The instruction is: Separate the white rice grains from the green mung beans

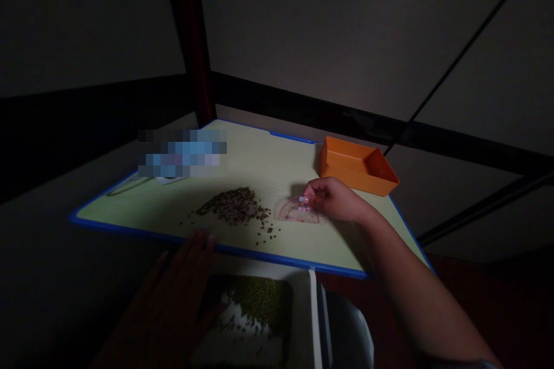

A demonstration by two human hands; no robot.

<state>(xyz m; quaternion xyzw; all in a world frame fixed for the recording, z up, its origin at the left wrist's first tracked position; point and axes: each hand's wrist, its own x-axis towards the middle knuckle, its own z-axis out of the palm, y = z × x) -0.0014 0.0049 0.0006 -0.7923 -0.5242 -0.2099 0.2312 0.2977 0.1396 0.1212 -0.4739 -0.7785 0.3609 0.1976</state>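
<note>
My right hand (331,199) is over the right half of the table (242,155), its fingertips pinched together. Pink and white bits show at the fingertips, but I cannot make out what is held. Beneath those fingers lies a clear, semicircular piece like a protractor (288,216), with small red and white specks about it. To its left spreads a pile of small brown and pinkish beans or seeds (234,204). My left hand (182,277), dark in shadow, is open with fingers stretched out at the table's near edge. Beside it stands a white container (314,323) with small green beans (262,297) inside.
An orange open box (352,176) sits at the table's back right. A blurred-out bluish object (186,153) lies at the back left, near a thin cord-like strip (125,185). Blue edging rims the table, and panelled walls (303,29) rise close behind.
</note>
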